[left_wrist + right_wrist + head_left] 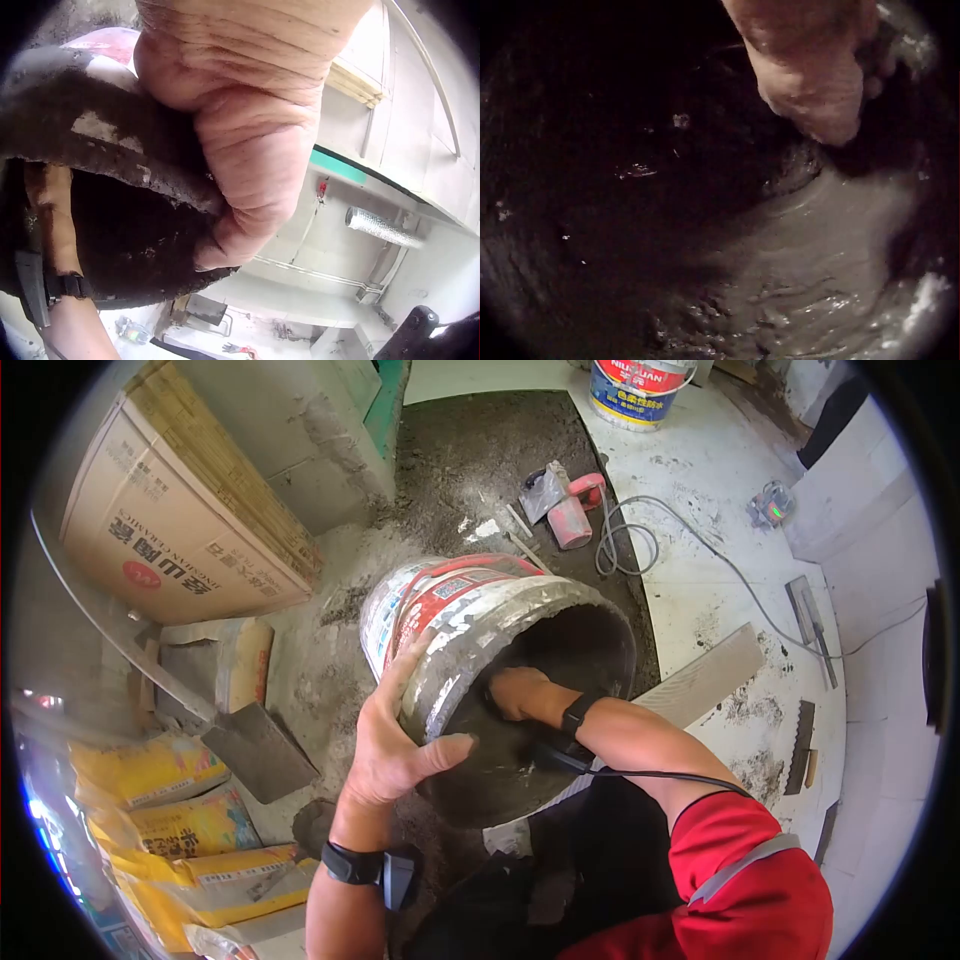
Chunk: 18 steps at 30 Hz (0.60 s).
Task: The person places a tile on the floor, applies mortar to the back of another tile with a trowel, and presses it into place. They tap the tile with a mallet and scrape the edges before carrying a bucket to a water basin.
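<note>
A mortar-caked bucket (465, 635) lies tilted, its mouth facing the person. My left hand (395, 740) grips the rim, fingers along the outside and thumb over the edge. The left wrist view shows the thumb (255, 172) against the crusted rim (112, 142). My right hand (525, 692) reaches deep inside the bucket. In the right wrist view its fingers (821, 97) are curled at a flat, smooth shape smeared with grey mortar (840, 225), which looks like a tool's blade; the grip end is hidden. Wet mortar (772, 322) coats the bucket's inner wall.
A red power tool (570, 520) with a looped cord lies beyond the bucket. A shovel (260, 750) and yellow bags (180, 820) are at left, below a large carton (190, 510). Notched trowels (800, 745) and a tile strip (700, 680) lie right. Another bucket (640, 390) stands behind.
</note>
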Each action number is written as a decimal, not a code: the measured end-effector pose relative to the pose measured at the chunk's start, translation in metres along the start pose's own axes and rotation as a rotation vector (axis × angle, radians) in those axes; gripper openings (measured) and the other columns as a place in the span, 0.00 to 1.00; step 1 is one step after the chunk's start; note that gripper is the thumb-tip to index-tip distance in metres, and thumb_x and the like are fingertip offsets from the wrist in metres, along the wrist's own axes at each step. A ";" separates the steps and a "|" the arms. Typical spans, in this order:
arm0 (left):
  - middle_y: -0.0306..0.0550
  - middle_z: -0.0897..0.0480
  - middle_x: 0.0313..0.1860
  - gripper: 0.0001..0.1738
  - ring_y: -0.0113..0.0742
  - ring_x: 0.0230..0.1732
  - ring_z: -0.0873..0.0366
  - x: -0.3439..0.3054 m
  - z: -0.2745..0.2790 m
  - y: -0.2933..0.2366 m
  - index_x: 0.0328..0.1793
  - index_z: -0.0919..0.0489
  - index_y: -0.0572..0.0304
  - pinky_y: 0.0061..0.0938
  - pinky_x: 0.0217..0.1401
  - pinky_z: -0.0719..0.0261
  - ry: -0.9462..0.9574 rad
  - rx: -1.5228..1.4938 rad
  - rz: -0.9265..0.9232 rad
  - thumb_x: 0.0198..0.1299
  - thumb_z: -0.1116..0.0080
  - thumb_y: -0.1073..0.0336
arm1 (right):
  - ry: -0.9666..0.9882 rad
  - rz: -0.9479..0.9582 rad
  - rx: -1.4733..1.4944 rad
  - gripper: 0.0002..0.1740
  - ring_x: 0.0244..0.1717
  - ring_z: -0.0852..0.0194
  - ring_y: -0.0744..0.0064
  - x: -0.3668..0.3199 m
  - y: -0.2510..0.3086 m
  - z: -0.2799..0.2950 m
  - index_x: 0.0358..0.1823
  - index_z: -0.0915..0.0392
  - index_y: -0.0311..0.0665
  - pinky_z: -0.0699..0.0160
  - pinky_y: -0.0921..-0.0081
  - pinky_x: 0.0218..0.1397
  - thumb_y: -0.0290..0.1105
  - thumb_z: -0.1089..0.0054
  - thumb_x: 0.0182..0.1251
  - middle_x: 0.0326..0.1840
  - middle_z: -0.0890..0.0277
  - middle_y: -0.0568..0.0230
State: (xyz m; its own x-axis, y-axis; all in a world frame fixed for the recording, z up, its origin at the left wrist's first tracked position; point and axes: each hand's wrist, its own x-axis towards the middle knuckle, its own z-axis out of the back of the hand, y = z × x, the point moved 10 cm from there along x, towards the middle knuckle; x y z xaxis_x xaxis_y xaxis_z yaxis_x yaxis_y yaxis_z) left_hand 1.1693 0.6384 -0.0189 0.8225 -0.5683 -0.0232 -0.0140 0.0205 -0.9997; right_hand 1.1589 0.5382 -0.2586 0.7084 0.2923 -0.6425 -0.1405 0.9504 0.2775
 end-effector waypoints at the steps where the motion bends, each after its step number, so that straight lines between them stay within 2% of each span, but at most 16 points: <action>1: 0.59 0.32 0.69 0.60 0.44 0.72 0.39 -0.001 0.001 0.003 0.72 0.38 0.74 0.34 0.75 0.47 -0.012 0.039 -0.003 0.31 0.19 0.56 | -0.035 0.025 0.095 0.16 0.55 0.21 0.52 -0.003 0.006 -0.001 0.46 0.16 0.40 0.21 0.61 0.56 0.31 0.41 0.56 0.51 0.19 0.51; 6: 0.62 0.36 0.72 0.64 0.47 0.74 0.42 0.000 -0.010 0.000 0.72 0.39 0.75 0.36 0.76 0.50 -0.037 0.046 -0.005 0.32 0.18 0.47 | -0.150 0.075 0.313 0.17 0.56 0.23 0.49 0.010 0.031 -0.005 0.48 0.17 0.43 0.24 0.59 0.58 0.32 0.42 0.56 0.51 0.20 0.46; 8: 0.62 0.36 0.72 0.64 0.47 0.75 0.42 -0.004 -0.011 0.003 0.72 0.40 0.75 0.36 0.76 0.50 -0.051 0.038 0.012 0.33 0.18 0.47 | -0.154 0.213 0.382 0.19 0.56 0.24 0.46 0.006 0.050 -0.015 0.50 0.18 0.40 0.24 0.58 0.58 0.32 0.42 0.56 0.52 0.22 0.43; 9: 0.62 0.36 0.72 0.63 0.47 0.75 0.42 -0.004 -0.014 0.004 0.73 0.40 0.75 0.36 0.76 0.50 -0.056 0.016 0.018 0.33 0.19 0.47 | -0.156 0.207 0.387 0.19 0.56 0.24 0.46 0.006 0.055 -0.024 0.50 0.18 0.40 0.24 0.58 0.58 0.32 0.42 0.56 0.52 0.22 0.43; 12: 0.61 0.36 0.72 0.62 0.47 0.75 0.42 -0.007 -0.019 0.005 0.73 0.40 0.73 0.37 0.76 0.50 -0.052 0.027 0.006 0.33 0.19 0.49 | -0.635 0.459 1.203 0.21 0.52 0.21 0.50 0.011 0.078 0.007 0.53 0.21 0.36 0.23 0.60 0.54 0.33 0.40 0.58 0.50 0.21 0.43; 14: 0.59 0.36 0.72 0.62 0.45 0.74 0.42 -0.011 -0.020 0.002 0.73 0.39 0.71 0.36 0.76 0.50 -0.054 0.097 -0.008 0.32 0.19 0.53 | -0.922 0.649 1.754 0.23 0.50 0.19 0.53 0.001 0.069 0.024 0.55 0.23 0.33 0.21 0.62 0.52 0.34 0.39 0.58 0.49 0.20 0.43; 15: 0.59 0.36 0.72 0.62 0.45 0.74 0.42 -0.012 -0.019 0.003 0.73 0.39 0.71 0.36 0.76 0.50 -0.068 0.093 -0.014 0.32 0.19 0.53 | -0.909 0.657 1.744 0.23 0.50 0.19 0.53 -0.005 0.065 0.028 0.55 0.23 0.33 0.21 0.62 0.52 0.34 0.39 0.58 0.49 0.20 0.43; 18: 0.58 0.35 0.71 0.60 0.43 0.74 0.41 -0.022 -0.012 0.008 0.73 0.40 0.74 0.34 0.76 0.49 -0.120 0.000 0.024 0.33 0.20 0.58 | -0.350 0.278 1.086 0.19 0.41 0.17 0.55 -0.033 0.063 0.018 0.49 0.22 0.33 0.19 0.60 0.44 0.34 0.41 0.57 0.39 0.19 0.46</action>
State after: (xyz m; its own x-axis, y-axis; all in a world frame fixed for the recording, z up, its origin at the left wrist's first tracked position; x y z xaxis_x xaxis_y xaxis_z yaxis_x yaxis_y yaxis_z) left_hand 1.1440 0.6415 -0.0269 0.8842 -0.4649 -0.0464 -0.0347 0.0335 -0.9988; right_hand 1.1389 0.5865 -0.2066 0.9215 0.2693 -0.2797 0.2241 0.2192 0.9496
